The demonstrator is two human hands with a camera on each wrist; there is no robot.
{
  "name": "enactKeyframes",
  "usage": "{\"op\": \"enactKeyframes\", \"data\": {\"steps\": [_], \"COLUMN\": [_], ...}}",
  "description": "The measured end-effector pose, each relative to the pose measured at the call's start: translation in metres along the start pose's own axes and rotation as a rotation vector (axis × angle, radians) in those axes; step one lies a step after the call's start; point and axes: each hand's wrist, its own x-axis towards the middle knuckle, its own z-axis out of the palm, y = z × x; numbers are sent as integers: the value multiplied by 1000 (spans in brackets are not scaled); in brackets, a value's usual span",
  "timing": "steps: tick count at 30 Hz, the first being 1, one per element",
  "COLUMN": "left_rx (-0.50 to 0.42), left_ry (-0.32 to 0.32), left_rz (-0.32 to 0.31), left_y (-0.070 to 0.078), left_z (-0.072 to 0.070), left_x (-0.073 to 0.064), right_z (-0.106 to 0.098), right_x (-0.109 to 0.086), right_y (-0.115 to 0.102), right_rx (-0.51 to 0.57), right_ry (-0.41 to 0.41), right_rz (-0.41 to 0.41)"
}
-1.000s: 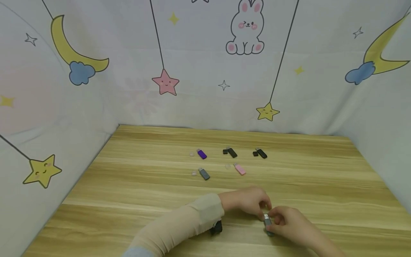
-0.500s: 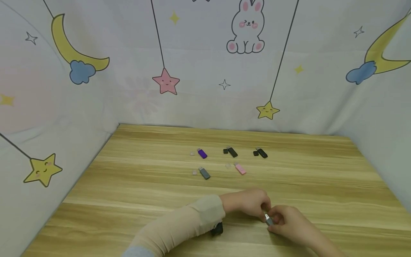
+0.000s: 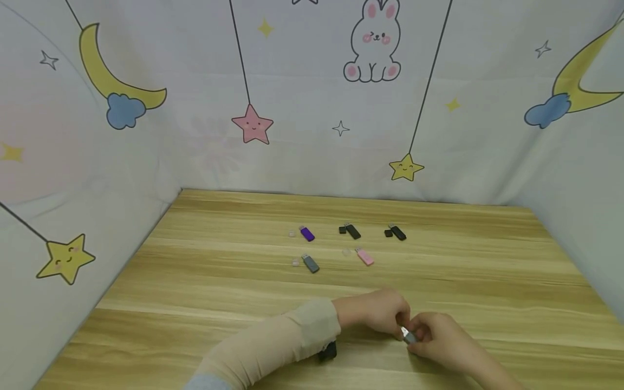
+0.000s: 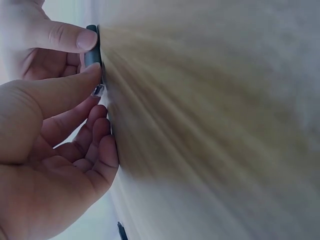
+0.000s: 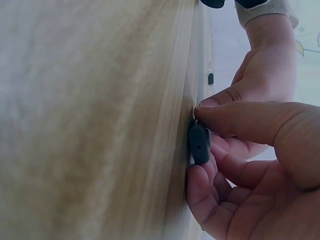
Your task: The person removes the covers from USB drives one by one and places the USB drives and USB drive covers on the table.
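Note:
A grey USB stick [image 3: 409,337] is tilted just off or against the table between both hands, its metal connector toward the left hand. My right hand [image 3: 441,338] pinches its body between thumb and fingers; in the right wrist view the dark end of the stick [image 5: 199,143] shows a small hole. My left hand [image 3: 377,311] meets it from the other side, thumb and finger at the connector end. In the left wrist view a small clear, shiny piece [image 4: 98,90] shows beneath the left thumb; whether it is a cap or the connector, I cannot tell.
Farther back on the wooden table [image 3: 219,303] lie a purple USB stick [image 3: 307,233], two black ones [image 3: 353,231] [image 3: 398,232], a grey one [image 3: 311,264] and a pink one [image 3: 365,257], each with a cap beside it. Printed cloth [image 3: 312,157] encloses the table.
The grey USB stick has gone from lying flatter to tilted, its connector turned closer to the left fingers. Both hands have stayed nearly in place.

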Motion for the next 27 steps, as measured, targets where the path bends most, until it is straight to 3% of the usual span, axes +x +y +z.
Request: {"op": "enactKeyframes", "data": {"steps": [22,27], "left_rx": [-14,-36], "left_ry": [16,30], "left_rz": [31,29], "left_y": [-2,-3], "left_z": [3,1], "left_x": [-2,-7], "right_z": [-3,-2], "right_x": [1,5], "right_y": [-1,-3], "right_rx": [8,-19], "right_ry": [-51,-34], "right_rz": [-19,-57]}}
